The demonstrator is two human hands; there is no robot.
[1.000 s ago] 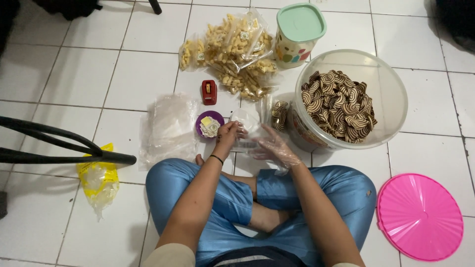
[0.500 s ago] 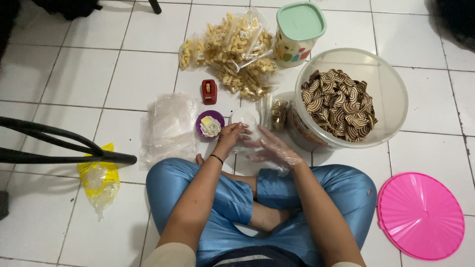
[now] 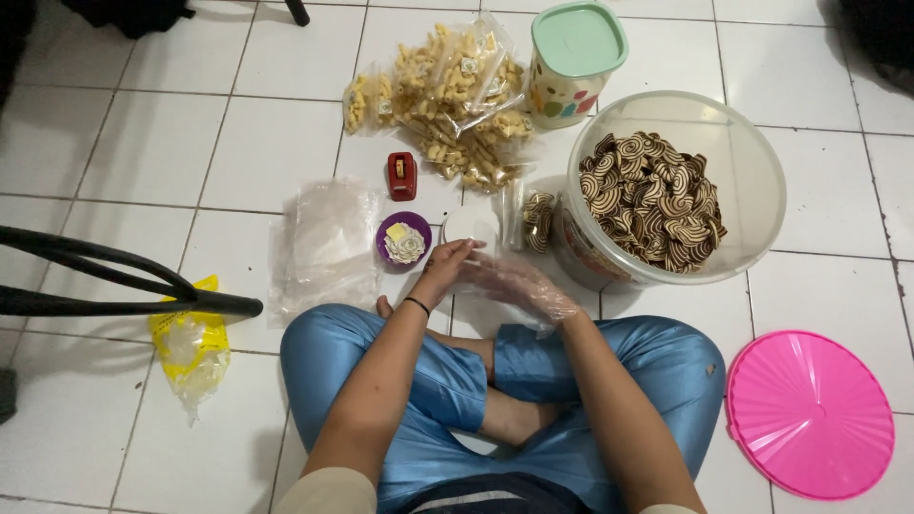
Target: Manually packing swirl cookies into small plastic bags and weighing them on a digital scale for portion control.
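Since the earlier frame the hands have barely shifted. Left of the big tub (image 3: 752, 162) lies a stack of empty clear bags (image 3: 324, 243), then a purple dish (image 3: 404, 242) of small labels. The left hand (image 3: 447, 266) and gloved right hand (image 3: 519, 284) pinch a small clear bag (image 3: 473, 231) just beside the tub. Filled packets (image 3: 447, 90) lie behind; many striped cookies (image 3: 652, 200) remain.

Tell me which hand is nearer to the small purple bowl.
Left. The left hand sits just right of the purple bowl, almost at its rim. The right hand, in a clear plastic glove, lies farther right, toward the big tub.
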